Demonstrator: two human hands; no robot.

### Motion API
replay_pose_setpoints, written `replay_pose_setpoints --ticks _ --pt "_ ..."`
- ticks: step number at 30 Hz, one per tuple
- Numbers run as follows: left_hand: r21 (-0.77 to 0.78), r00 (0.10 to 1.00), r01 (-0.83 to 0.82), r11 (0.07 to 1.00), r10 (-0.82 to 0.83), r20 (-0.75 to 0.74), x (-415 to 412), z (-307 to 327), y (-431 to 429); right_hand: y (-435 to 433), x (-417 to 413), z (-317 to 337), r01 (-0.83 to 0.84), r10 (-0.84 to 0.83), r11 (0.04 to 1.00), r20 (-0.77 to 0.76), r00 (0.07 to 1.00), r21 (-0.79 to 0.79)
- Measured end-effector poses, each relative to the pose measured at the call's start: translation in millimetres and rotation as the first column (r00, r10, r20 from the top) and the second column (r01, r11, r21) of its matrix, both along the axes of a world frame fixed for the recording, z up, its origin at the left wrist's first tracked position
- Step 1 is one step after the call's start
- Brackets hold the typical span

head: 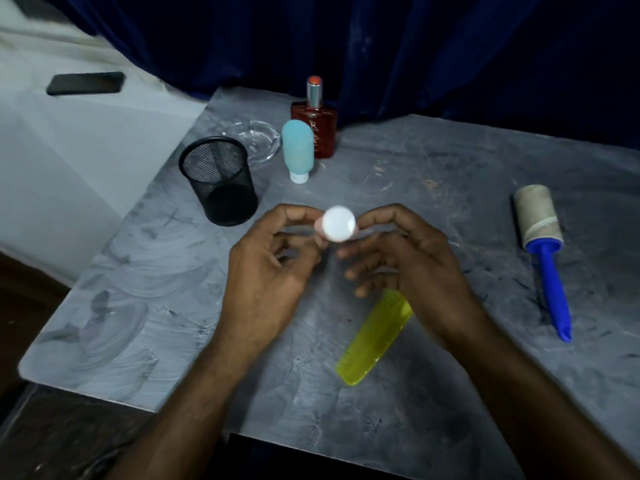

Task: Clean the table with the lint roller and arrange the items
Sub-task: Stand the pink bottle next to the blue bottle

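Note:
Above the middle of the grey table (138, 289), my left hand (273, 268) and my right hand (408, 258) together hold a small bottle with a white cap (338, 228), cap end towards me; its pinkish body is mostly hidden by the fingers. A yellow comb (370, 344) lies flat under my right wrist. The lint roller (540, 244), with a blue handle and a dirty roll, lies at the right. At the back stand a black mesh cup (221, 181), a blue tube on its cap (298, 148) and a red perfume bottle (317, 123).
A clear glass ashtray (258, 140) sits behind the mesh cup. A dark phone (86, 83) lies on the white surface at the far left. A dark blue curtain hangs behind the table. The table's front edge runs near my forearms.

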State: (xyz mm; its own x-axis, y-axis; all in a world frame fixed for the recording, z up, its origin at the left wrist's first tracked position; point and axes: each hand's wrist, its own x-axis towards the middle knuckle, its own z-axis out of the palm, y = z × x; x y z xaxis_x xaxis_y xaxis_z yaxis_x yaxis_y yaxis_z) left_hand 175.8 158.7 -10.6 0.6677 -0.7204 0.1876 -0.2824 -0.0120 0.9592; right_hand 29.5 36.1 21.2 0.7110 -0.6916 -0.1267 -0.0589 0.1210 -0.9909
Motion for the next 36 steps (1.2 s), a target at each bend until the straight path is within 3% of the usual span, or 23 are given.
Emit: replay_pose_setpoints --ticks 4,10,14,19,25,36 --pt "-0.119 0.995 -0.032 0.992 0.020 -0.101 13.1 -1.1 -4.3 -14.9 25.7 3.9 0.002 -0.002 1.000 0.007 1.000 -0.001" --pt "-0.128 0.990 -0.112 0.985 0.121 0.067 25.8 -3.2 -20.0 -25.0 71.2 -12.8 0.006 -0.022 0.978 -0.073 0.997 -0.207" --pt "-0.149 0.983 -0.131 0.980 0.148 0.110 25.6 -3.3 -26.4 -29.0 92.1 -23.7 0.013 -0.086 0.856 -0.116 0.990 -0.517" --pt "-0.134 0.991 -0.128 0.983 0.133 0.027 26.0 -6.1 -32.1 -35.5 112.6 -26.3 -0.060 -0.098 0.685 -0.173 0.980 -0.726" --pt "-0.090 0.994 -0.099 0.991 0.103 0.046 31.1 -11.0 -36.7 -39.8 121.7 -24.3 -0.109 -0.074 0.590 -0.188 0.979 -0.800" --pt "-0.048 0.993 -0.104 0.993 0.106 0.046 24.0 -18.1 -29.4 -33.5 121.3 -31.6 -0.151 -0.043 0.614 -0.224 0.974 -0.775"
